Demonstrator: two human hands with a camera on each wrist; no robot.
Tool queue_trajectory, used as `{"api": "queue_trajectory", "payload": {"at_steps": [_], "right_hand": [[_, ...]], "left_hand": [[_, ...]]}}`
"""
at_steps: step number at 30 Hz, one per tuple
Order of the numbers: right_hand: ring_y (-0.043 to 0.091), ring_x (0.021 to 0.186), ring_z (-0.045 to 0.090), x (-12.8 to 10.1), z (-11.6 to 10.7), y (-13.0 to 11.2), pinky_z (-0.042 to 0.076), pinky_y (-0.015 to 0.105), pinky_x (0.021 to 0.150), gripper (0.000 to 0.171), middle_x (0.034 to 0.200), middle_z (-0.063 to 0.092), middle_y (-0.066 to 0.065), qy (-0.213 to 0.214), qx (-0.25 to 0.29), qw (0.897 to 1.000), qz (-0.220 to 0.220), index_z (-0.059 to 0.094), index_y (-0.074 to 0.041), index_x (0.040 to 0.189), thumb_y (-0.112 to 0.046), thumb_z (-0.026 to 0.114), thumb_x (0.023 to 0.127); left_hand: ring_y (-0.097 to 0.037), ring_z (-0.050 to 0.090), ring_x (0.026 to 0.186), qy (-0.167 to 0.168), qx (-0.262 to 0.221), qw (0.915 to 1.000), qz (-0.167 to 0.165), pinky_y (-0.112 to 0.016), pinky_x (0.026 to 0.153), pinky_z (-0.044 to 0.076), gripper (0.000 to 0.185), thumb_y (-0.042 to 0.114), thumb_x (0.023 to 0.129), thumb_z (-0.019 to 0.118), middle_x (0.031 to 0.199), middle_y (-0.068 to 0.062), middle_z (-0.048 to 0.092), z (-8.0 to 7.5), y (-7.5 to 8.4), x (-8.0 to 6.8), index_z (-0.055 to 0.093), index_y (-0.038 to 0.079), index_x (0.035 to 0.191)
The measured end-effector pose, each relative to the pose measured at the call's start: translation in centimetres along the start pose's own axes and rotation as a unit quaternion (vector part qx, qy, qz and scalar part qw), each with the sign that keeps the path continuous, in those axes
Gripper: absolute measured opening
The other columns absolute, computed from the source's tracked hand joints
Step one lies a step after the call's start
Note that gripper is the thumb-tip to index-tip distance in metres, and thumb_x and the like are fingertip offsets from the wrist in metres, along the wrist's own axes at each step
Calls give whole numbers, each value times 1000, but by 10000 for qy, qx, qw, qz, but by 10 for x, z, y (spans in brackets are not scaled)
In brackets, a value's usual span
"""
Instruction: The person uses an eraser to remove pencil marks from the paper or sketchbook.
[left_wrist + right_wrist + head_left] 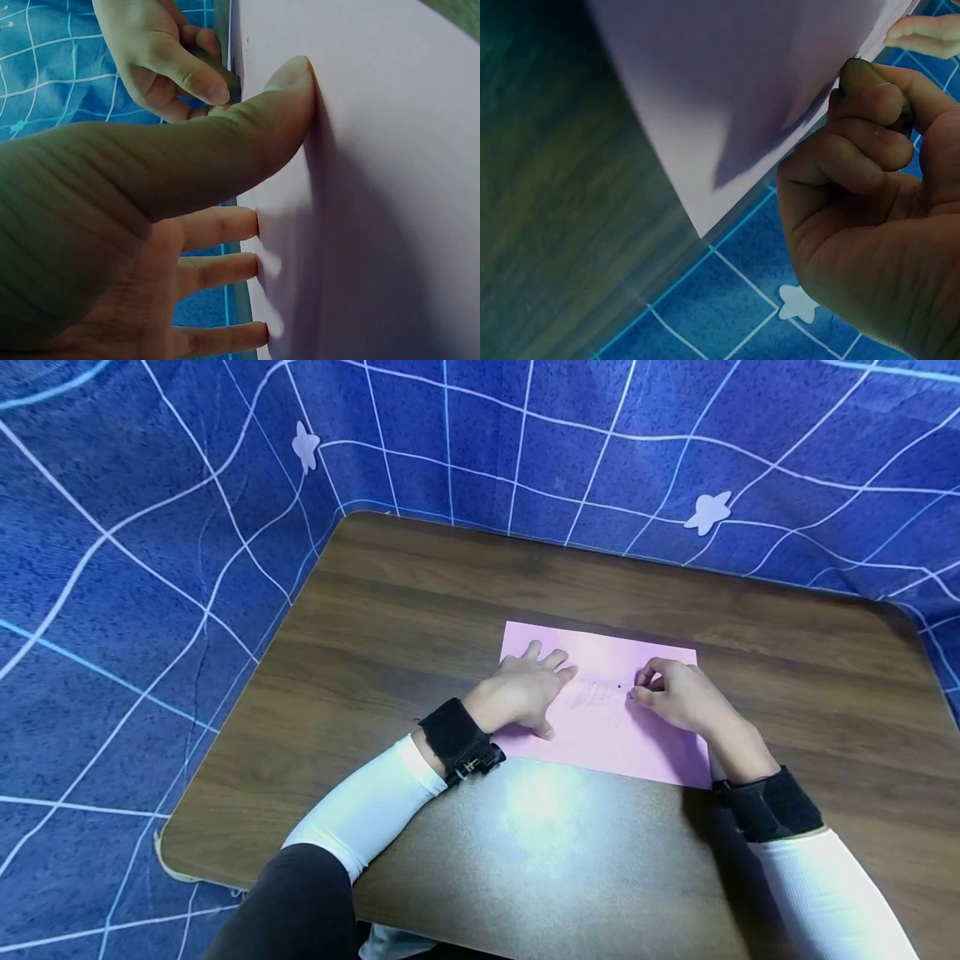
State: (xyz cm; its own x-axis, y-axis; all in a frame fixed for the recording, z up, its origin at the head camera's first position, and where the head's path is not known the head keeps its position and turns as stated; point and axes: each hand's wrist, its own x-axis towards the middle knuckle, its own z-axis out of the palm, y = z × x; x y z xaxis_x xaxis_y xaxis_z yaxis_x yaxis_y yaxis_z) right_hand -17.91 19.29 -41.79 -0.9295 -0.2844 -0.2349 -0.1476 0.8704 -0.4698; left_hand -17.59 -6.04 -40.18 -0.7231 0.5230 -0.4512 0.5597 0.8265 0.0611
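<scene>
Your left hand lies flat on the pink sheet of paper, fingers straight and spread, thumb splayed toward you; the left wrist view shows the fingertips and thumb pressed against the paper's surface. Your right hand is curled, thumb and forefinger pinching a small dark object whose tip touches the paper; it is too hidden to name for certain. A faint smudged mark sits on the sheet between the two hands. The paper lies flat near the middle of the brown wooden table, its long edges running left to right. Black wrist straps sit over white sleeves. Blue grid-patterned cloth with white stars surrounds the table.
</scene>
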Motion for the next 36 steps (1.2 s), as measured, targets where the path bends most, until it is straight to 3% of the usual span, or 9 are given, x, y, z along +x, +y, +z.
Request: {"api": "queue_trajectory", "payload": {"at_steps": [6,10,16,19,24,29,36], "right_hand": [[28,82,64,-1,-3,2,44,35,70,17,92,72,14,151,-311,9994,93,65,-7,97,-23,68,93],[26,76,61,0,-4,-4,45,38,68,17,86,71,10,149,-741,9970,-151,66,-6,99,-23,67,94],[16,63,49,5,-1,-13,40,33,62,10,73,59,2,-307,-297,9938,-1022,66,-12,105,-19,67,98],[14,61,45,7,3,-15,37,32,62,6,69,55,-3,-461,-163,9917,-1191,65,-16,102,-18,68,98],[12,57,49,9,5,-14,38,31,60,5,63,56,-4,-419,-5,9956,-839,65,-16,96,-18,70,96],[12,60,58,10,4,-13,42,29,60,8,68,65,-1,-332,107,9977,-577,66,-15,94,-21,71,95],[17,69,54,5,-1,-3,41,30,62,9,77,66,2,-91,146,9996,-213,65,-12,92,-20,70,94]], "left_hand": [[-27,28,141,15,9,10000,-9,-43,92,55,111,58,78,82,170,3,17,0,1,0,21,26,165],[-27,29,139,75,-32,10000,-36,-43,91,55,110,58,78,82,169,3,18,1,0,-1,22,26,165],[-29,28,142,100,-41,9999,-49,-44,93,54,110,58,78,83,169,2,20,1,0,0,23,26,164],[-29,28,142,101,-35,9999,-23,-44,94,54,111,59,77,83,169,2,20,0,1,0,24,25,164],[-29,28,142,60,-4,10000,-51,-44,94,54,110,59,78,82,169,2,19,0,2,0,23,26,164],[-29,27,143,44,13,10000,-47,-46,96,54,111,60,78,82,169,3,18,1,1,1,22,27,165],[-30,27,143,46,15,10000,-16,-46,95,54,112,60,77,82,170,3,17,2,1,1,21,27,165]]}}
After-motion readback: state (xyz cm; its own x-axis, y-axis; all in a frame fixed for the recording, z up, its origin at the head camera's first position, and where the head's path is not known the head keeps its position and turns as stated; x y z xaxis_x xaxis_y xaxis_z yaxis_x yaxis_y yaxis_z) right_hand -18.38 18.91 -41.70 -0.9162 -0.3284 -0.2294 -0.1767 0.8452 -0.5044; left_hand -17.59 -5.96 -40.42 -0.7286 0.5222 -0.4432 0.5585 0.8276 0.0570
